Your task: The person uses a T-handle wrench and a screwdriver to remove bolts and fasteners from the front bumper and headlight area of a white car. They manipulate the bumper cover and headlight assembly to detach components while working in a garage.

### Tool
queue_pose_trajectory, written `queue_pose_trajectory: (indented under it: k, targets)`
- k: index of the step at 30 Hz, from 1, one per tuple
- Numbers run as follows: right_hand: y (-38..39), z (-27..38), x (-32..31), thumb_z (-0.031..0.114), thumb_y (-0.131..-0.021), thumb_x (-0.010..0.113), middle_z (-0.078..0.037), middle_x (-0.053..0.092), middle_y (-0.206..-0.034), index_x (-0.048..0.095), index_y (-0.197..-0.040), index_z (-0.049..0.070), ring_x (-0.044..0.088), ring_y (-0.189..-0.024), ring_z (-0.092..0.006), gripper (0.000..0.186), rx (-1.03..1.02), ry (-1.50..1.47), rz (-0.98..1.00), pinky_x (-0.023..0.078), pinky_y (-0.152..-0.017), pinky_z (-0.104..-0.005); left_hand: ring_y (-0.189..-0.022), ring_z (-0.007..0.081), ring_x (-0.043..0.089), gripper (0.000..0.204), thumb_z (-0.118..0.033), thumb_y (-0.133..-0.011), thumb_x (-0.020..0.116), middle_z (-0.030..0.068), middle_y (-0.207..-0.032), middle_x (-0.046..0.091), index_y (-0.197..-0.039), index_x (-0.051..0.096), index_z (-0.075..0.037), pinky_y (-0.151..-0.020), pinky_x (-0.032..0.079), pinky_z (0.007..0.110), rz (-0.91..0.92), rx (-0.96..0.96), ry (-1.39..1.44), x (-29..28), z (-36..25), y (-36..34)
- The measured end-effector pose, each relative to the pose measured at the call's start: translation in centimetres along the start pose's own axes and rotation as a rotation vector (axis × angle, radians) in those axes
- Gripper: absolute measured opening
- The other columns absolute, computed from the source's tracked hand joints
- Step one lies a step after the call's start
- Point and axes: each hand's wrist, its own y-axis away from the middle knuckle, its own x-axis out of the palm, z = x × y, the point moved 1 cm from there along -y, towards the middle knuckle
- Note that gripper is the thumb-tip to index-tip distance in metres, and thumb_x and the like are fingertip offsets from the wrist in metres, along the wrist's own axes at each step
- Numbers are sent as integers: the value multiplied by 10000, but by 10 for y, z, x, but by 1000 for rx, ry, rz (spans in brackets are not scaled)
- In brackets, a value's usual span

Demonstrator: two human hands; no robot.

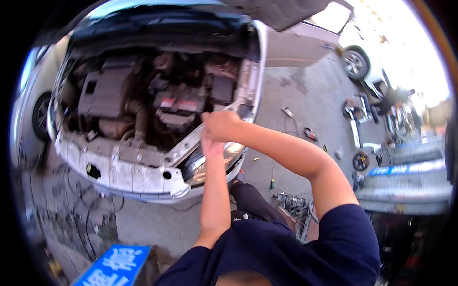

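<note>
My right hand (220,125) is curled over my left hand (211,142) at the diagonal white metal brace (182,147) along the right front of a white car's open engine bay. Both hands are closed; what their fingers grip is hidden. Just below them lies the clear headlamp (199,168) in the front panel (120,174). Behind the brace are the battery (179,101) with red labels and the dark engine cover (100,93).
A silver car (31,100) stands left, a white one (367,57) upper right beside a scooter (355,129). Corded power tools (310,134), a screwdriver (272,182) and a metal parts pile (296,209) lie on the floor. A blue sign (112,267) sits lower left.
</note>
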Motion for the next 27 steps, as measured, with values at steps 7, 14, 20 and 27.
queue_pose_trajectory:
  k: [7,14,20,27]
  targets:
    - [1,-2,-4,160,-871,662,-166,644,-1002,658,-1009,28,704,-949,-357,191,-338,168,-212,588,-800,-445,-916,186,698,277,-262,-1105,519,111,-1044,685,-1227,576,-21,-821,583,328,-746,407,-247,11,13,1]
    - [7,-10,-6,349,-943,677,-215,722,-914,629,-979,2,719,-875,-419,352,142,114,-148,585,-756,-475,-829,140,672,187,-148,-1101,507,67,-1017,675,-1245,567,-44,-707,556,313,-756,488,-89,13,20,-11]
    - [5,-7,-18,374,-962,647,-250,721,-879,670,-1031,-1,685,-834,-480,382,-156,44,-226,546,-758,-543,-1035,247,691,155,-144,-1073,560,126,-1131,695,-1148,588,-11,-1002,551,424,-575,474,-159,6,32,-9]
    - [8,2,-18,204,-910,704,-245,686,-982,644,-1043,15,668,-928,-460,238,34,106,-167,546,-801,-514,-1105,288,677,199,-189,-1075,564,141,-1138,702,-1143,581,-3,-1026,540,465,-553,485,-169,12,36,-8]
